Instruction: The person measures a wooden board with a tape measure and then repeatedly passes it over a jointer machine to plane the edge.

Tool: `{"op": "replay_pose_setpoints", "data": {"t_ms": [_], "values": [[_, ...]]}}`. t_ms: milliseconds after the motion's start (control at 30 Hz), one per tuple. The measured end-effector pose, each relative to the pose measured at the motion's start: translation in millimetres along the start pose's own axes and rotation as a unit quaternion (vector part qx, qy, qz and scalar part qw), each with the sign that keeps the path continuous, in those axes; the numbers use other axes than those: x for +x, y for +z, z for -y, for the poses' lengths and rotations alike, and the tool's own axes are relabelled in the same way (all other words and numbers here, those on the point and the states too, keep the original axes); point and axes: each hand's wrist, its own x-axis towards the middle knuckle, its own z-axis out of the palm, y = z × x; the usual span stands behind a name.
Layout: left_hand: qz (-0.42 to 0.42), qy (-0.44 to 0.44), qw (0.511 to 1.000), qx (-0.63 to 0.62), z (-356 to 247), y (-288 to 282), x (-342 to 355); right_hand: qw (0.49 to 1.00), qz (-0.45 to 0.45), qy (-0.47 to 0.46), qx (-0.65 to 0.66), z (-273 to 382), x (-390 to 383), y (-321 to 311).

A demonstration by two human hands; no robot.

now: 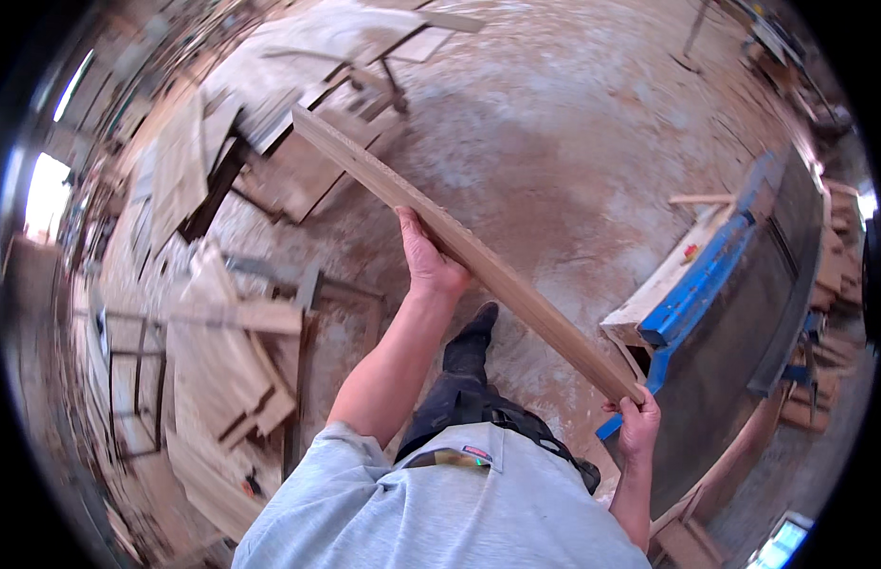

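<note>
From my end, I have the left hand [433, 264] at mid-frame holding the plank [507, 286], fingers hidden beneath, and the right hand [635, 419] gripping its lower-right end. A blue-edged machine table [720, 356] stands near that end; boards [234, 356] crowd the left. The plank looks long, straight, light brown, slanting toward upper left.

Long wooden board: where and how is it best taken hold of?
Probably grip the long wooden board at two spread places, its near end and partway along, coming from the wearer's side. It is long and narrow and slants to the upper left of the view, so spread grips should balance it. The left hand and right hand hold it that way.
</note>
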Motion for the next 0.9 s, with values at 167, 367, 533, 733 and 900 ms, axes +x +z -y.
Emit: {"op": "replay_pose_setpoints", "data": {"t_ms": [167, 367, 533, 733, 900], "values": [[0.056, -0.135, 0.987, 0.06, 80, 87, 69, 0.992, -0.118, -0.04, -0.036, 22, 31, -7], [0.108, -0.282, 0.947, 0.105, 206, 169, 111, 0.96, -0.276, 0.045, -0.023, 31, 44, -25], [0.191, -0.332, 0.884, 0.269, 359, 187, 116, 0.862, -0.45, 0.101, 0.209, 15, 46, -55], [0.322, -0.387, 0.629, 0.593, 519, 225, 69, 0.736, -0.56, 0.095, 0.369, -26, 34, -112], [0.42, -0.449, 0.444, 0.651, 647, 215, 14, 0.597, -0.651, 0.105, 0.457, -55, 20, -138]]}}
